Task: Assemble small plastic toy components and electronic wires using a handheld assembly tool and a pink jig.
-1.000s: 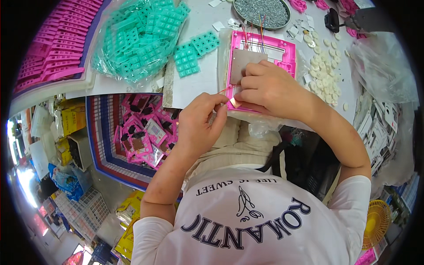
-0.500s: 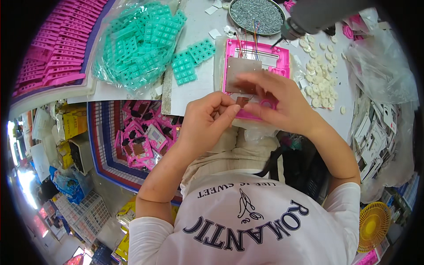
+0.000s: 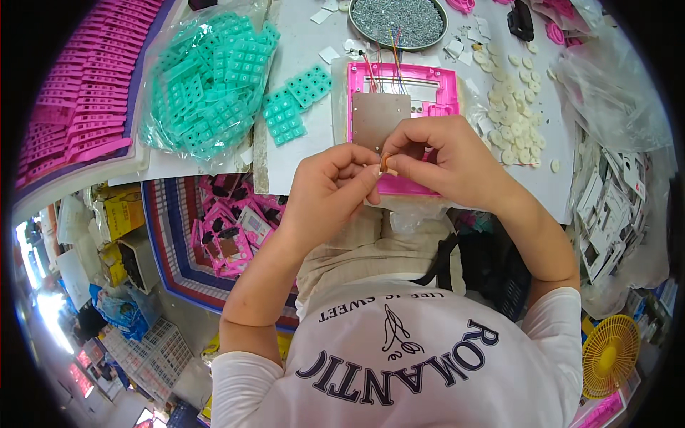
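Observation:
My left hand (image 3: 330, 187) and my right hand (image 3: 460, 165) meet fingertip to fingertip over the near edge of a pink plastic housing (image 3: 451, 89). Between their pinched thumbs and forefingers is a small orange-brown piece (image 3: 386, 162), mostly covered by the fingers. A flat grey plate (image 3: 379, 118) lies on the housing's left part, just beyond the hands. Thin coloured wires (image 3: 396, 68) rise from the housing's far side.
A dish of small metal screws (image 3: 399, 21) stands behind the housing. Teal keypads (image 3: 285, 118) and a bagful of them (image 3: 214, 78) lie left; white round buttons (image 3: 517, 118) lie right. A basket (image 3: 168, 235) of pink assemblies (image 3: 228, 232) sits below the table's left edge.
My right hand has come down to the left fingertips and now pinches the small piece too. The dark screwdriver-like tool over the housing has gone out of view. The view has shifted slightly.

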Demonstrator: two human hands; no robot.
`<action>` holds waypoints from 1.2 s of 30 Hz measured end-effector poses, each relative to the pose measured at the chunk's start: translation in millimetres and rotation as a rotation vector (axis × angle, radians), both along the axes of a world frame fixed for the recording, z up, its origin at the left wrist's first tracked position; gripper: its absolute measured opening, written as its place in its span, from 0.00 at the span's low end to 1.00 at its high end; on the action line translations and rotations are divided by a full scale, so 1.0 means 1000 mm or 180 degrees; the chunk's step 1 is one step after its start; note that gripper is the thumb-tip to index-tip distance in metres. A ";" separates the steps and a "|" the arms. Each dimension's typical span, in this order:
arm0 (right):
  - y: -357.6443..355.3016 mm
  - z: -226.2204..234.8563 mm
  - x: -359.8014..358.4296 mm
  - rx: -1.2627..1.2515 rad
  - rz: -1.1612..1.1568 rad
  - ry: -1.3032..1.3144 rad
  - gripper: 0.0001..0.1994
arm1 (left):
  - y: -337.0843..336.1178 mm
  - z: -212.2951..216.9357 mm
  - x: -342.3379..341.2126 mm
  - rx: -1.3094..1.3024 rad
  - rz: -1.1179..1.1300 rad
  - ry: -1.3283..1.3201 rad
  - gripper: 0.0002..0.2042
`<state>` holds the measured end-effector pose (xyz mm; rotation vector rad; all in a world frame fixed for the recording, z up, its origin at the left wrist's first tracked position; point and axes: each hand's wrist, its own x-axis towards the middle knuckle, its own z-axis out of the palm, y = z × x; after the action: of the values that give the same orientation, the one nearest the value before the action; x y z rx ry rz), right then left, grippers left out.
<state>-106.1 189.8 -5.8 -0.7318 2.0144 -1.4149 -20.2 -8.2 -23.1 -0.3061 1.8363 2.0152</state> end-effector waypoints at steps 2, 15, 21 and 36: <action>0.000 0.000 0.002 0.0040 -0.0021 0.0137 0.05 | 0.002 0.002 0.002 -0.0103 0.0045 0.0092 0.07; -0.001 -0.006 0.002 0.0038 -0.0052 0.0370 0.04 | 0.019 0.004 0.005 -0.1836 0.0151 0.1418 0.05; 0.002 -0.003 0.002 0.0008 -0.0177 0.0220 0.05 | 0.017 -0.005 0.003 -0.1559 0.0167 0.1235 0.03; -0.005 -0.004 0.005 0.0020 -0.0276 0.0127 0.04 | 0.012 -0.002 0.001 -0.1946 0.0273 0.1386 0.05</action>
<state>-101.5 184.8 -10.3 -0.6824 2.1033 -1.4527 -19.5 3.9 -25.0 -0.1118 2.7411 1.6053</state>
